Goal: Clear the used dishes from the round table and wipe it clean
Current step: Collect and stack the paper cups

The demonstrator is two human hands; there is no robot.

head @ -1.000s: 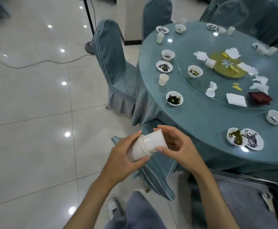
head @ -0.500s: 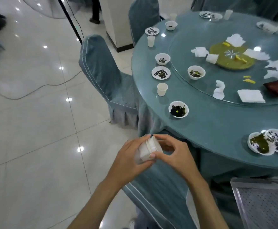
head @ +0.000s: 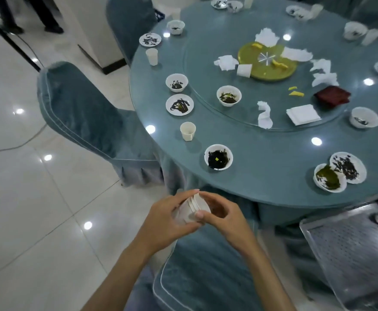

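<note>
Both hands hold a short stack of nested white paper cups (head: pixel 191 209) below the table's near edge. My left hand (head: pixel 167 218) wraps the stack's base; my right hand (head: pixel 222 215) curls round its rim end. The round teal table (head: pixel 262 158) carries used dishes: a bowl with dark scraps (head: pixel 218 157) nearest, a lone paper cup (head: pixel 187 130), a small plate (head: pixel 179 104), more bowls (head: pixel 228 95), and two overlapping dishes (head: pixel 338 172) at the near right. Crumpled napkins (head: pixel 264 114) lie on the glass turntable (head: pixel 273 70).
Covered chairs stand at the left (head: pixel 89 122) and right below my hands (head: pixel 201 270). A perforated metal cart tray (head: pixel 351 250) sits at the lower right. A person's legs (head: pixel 26 16) and a black stand pole (head: pixel 8 39) are at the far upper left.
My hands have pushed the cups together, so the stack is shorter and more hidden. The view has shifted up and left, bringing the table closer.
</note>
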